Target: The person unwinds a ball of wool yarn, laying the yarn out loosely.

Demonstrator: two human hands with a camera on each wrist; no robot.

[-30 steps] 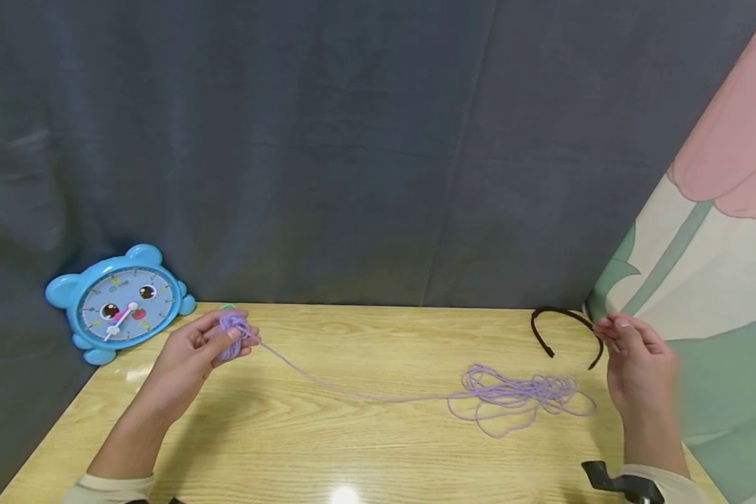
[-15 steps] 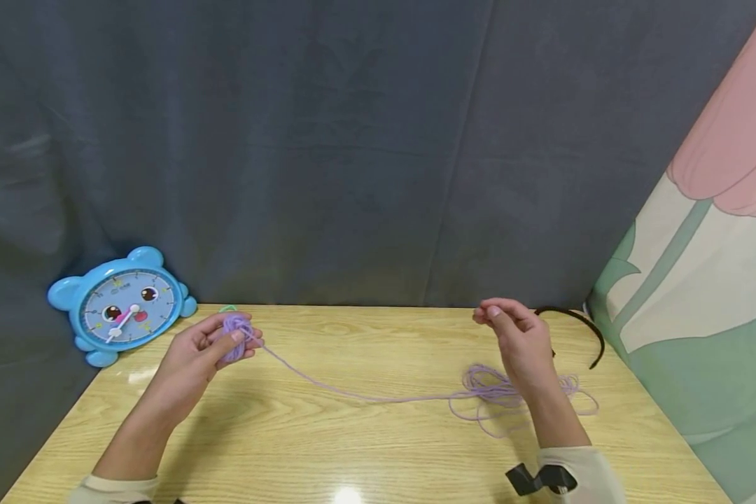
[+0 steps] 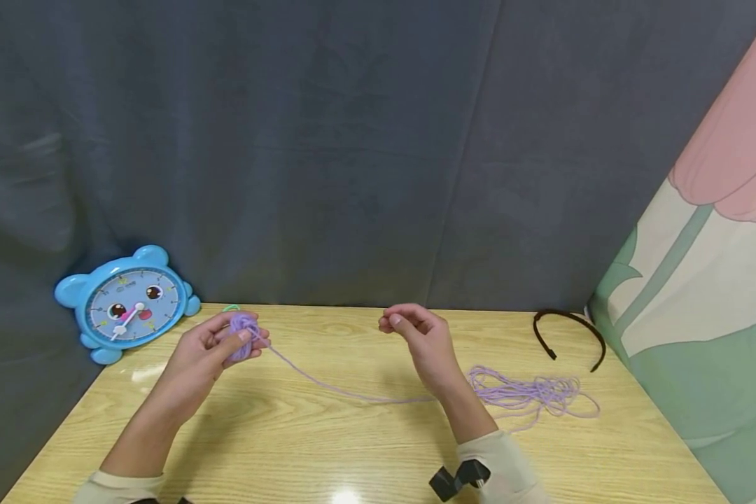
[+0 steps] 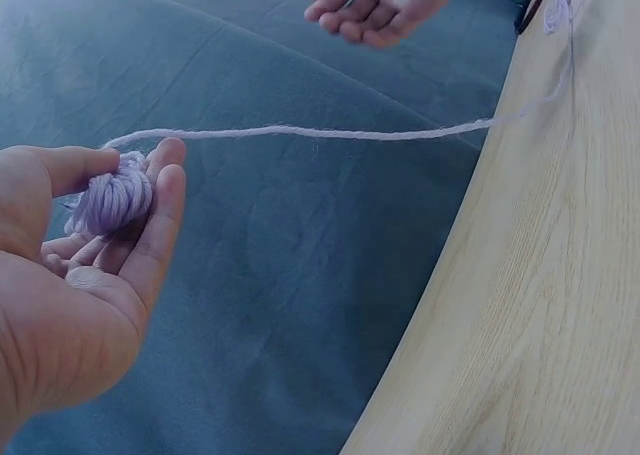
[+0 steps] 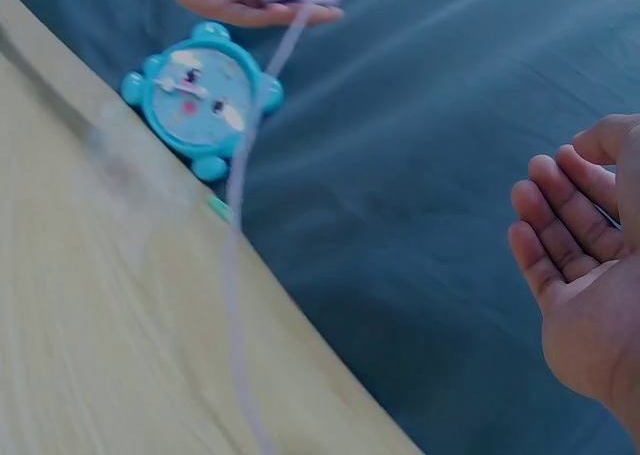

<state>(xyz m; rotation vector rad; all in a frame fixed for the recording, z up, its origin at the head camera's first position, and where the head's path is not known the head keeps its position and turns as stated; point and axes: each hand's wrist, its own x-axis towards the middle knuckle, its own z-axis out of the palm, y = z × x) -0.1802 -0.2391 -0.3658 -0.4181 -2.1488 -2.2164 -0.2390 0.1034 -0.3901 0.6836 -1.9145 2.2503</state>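
My left hand (image 3: 211, 350) pinches a small wound ball of purple yarn (image 4: 118, 197) between thumb and fingers, above the left part of the table. From the ball a single yarn strand (image 3: 353, 396) sags across to a loose heap of purple yarn (image 3: 532, 392) on the right of the table. My right hand (image 3: 425, 343) is held over the middle, its fingers loosely bent with nothing between them. In the right wrist view, the right palm (image 5: 590, 305) faces the camera, apart from the strand. The right forearm covers part of the strand and the heap's left edge.
A blue animal-shaped clock (image 3: 132, 302) leans against the dark curtain (image 3: 327, 154) at the left. A black headband (image 3: 570, 316) lies at the back right of the wooden table (image 3: 327, 455). A small green item (image 3: 231, 307) shows behind the left hand.
My right hand has swept left from beside the headband, past the yarn heap, to the middle of the table. The left hand with the yarn ball has barely moved.
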